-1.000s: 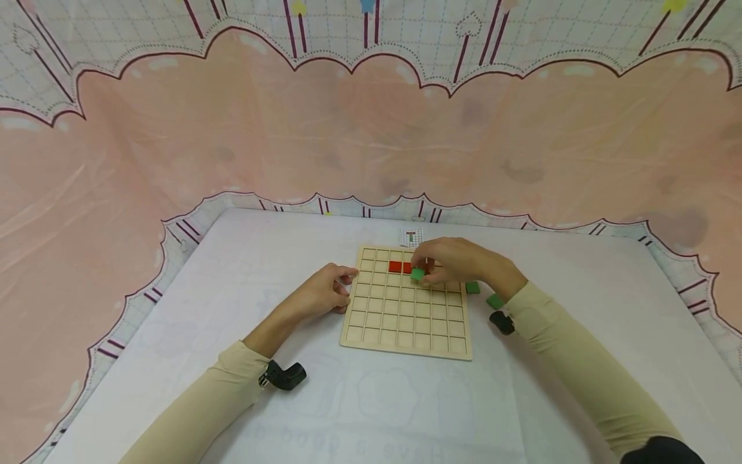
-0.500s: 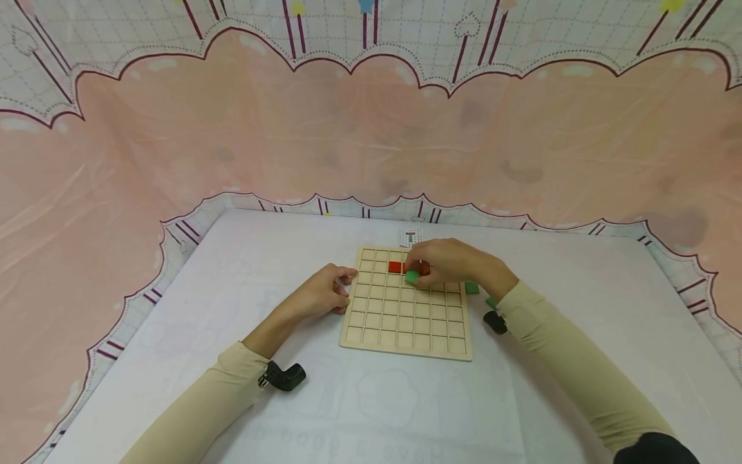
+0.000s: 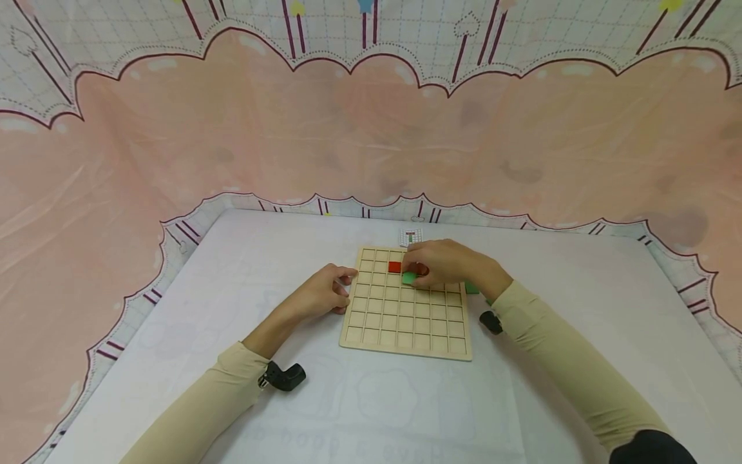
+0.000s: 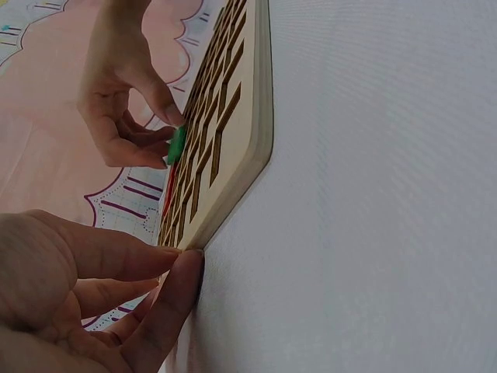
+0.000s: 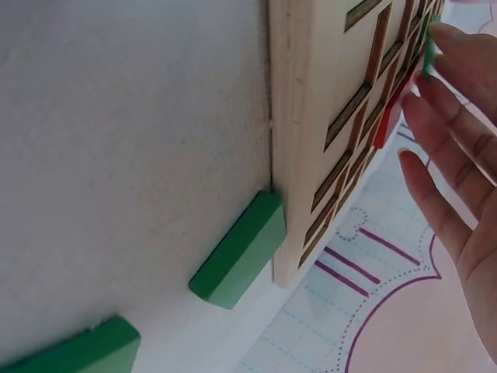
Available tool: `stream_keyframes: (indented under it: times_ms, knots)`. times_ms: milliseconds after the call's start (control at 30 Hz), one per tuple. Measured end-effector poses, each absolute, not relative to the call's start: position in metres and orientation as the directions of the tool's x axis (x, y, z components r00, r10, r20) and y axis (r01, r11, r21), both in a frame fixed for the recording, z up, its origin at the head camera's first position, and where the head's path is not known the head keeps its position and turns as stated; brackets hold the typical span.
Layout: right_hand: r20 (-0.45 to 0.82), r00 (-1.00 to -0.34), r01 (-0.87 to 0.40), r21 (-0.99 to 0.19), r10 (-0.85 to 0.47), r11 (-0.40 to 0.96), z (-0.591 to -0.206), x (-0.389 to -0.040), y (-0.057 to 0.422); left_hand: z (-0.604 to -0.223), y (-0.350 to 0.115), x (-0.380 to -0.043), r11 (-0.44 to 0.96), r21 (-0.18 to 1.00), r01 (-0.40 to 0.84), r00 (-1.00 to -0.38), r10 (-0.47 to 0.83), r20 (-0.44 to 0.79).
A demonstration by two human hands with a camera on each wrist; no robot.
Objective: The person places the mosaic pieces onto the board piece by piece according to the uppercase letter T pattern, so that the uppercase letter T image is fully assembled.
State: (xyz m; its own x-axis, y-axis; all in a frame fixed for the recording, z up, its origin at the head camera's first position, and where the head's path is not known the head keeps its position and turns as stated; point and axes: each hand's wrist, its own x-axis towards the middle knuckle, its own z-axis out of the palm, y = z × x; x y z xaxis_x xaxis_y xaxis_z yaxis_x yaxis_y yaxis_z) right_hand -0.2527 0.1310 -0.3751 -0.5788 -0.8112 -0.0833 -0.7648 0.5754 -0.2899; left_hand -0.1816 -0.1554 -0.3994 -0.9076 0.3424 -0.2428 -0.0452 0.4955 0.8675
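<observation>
Placement seems underway: right hand (image 3: 447, 260) pinches a green tile (image 3: 408, 278) at the wooden grid board (image 3: 406, 324), left hand (image 3: 319, 292) pinches its left edge; seating likely needs careful alignment.

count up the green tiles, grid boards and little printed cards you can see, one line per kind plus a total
Green tiles: 3 (one held by the right hand, two lying off the board)
Grid board: 1
Printed card: 1
Total: 5
</observation>
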Motion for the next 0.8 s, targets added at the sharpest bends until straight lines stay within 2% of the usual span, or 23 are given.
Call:
stream_keyframes:
  times_ms: [400, 800]
  knots:
    - [-0.115, -0.625, -0.724, -0.284, -0.772, 0.629, -0.375, -0.252, 0.137, -0.398, -0.155, -0.182, 0.492, 0.869, -0.055, -0.906, 0.341, -0.25]
    - [-0.045, -0.635, -0.729, -0.293, -0.771, 0.618, -0.37, -0.244, 0.161, -0.398, -0.156, -0.184, 0.498, 0.865, -0.063, -0.902, 0.343, -0.263]
